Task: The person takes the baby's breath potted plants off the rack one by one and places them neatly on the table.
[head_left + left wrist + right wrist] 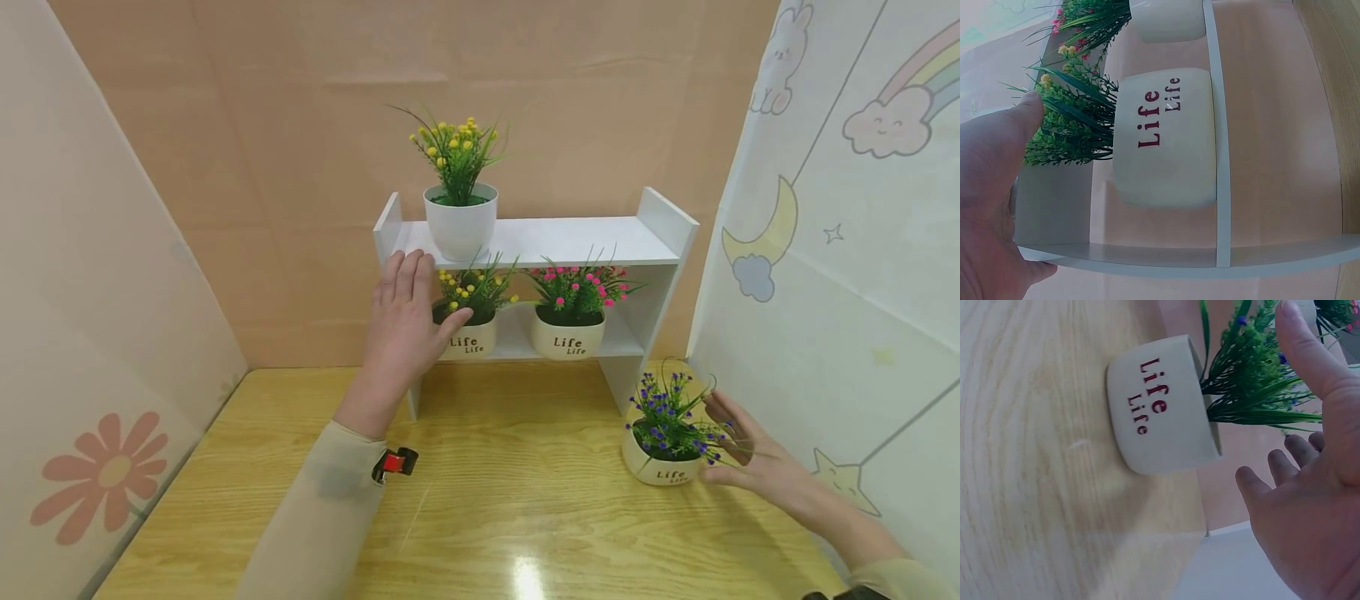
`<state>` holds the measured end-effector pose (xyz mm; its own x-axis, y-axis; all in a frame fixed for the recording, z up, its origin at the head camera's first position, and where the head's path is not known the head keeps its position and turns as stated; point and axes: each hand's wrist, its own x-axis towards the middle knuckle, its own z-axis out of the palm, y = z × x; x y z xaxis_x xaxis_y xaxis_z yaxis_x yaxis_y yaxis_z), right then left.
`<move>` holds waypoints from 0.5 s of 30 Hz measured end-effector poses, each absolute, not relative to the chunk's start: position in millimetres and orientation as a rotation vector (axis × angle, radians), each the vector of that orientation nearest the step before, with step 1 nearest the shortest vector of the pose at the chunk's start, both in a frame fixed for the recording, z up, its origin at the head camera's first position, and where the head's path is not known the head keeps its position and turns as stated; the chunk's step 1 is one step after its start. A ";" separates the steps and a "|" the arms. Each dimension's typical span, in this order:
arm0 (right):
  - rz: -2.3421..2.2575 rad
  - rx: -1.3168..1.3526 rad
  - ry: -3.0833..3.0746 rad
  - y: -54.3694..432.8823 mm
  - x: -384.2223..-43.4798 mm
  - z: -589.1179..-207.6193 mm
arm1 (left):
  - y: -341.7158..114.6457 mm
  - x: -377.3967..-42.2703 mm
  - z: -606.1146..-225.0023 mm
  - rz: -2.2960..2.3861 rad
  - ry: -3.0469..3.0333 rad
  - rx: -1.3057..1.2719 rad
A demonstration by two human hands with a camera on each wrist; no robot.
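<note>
"Blue-flowered pot [673,472]: where does it stand?"

"Upright on the desk [487,517], at the right, just nearer than the right end of the shelf [577,237]. Its cream wall bears the word 'Life' twice, in dark red."

"And the right hand [761,462]?"

"Just to the right of that pot, fingers parted and slightly bent, gripping nothing. The right wrist view shows a gap between the fingertips and the cream wall; the thumb overlaps the leaves, and whether it touches them cannot be told."

"The left hand [401,321]?"

"At the left end of the shelf, its fingers extended up to the front edge of the upper board and its thumb spread toward the right. It is not closed round anything; how firmly it bears on the shelf cannot be told."

"What does the shelf carry?"

"On the upper board, at the left, a white pot [461,229] with yellow flowers. On the lower board are two cream pots: the yellow-flowered pot [480,342] at the left, partly hidden by the left hand, and the pink-flowered pot [567,337] to its right, the two standing apart."
</note>
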<state>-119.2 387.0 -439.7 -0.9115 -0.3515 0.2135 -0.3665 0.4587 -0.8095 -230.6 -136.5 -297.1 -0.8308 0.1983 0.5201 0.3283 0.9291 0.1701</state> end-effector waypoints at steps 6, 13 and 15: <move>1.577 0.818 -2.543 386.3 -121.8 -427.3 | -135.7 -231.6 -296.7 -0.348 -2.571 -0.380; 1.570 0.860 -2.520 380.7 -125.7 -401.4 | -135.9 -231.5 -298.0 -0.358 -2.570 -0.381; 1.536 0.830 -2.555 378.4 -125.3 -392.9 | -135.8 -231.5 -298.1 -0.359 -2.571 -0.378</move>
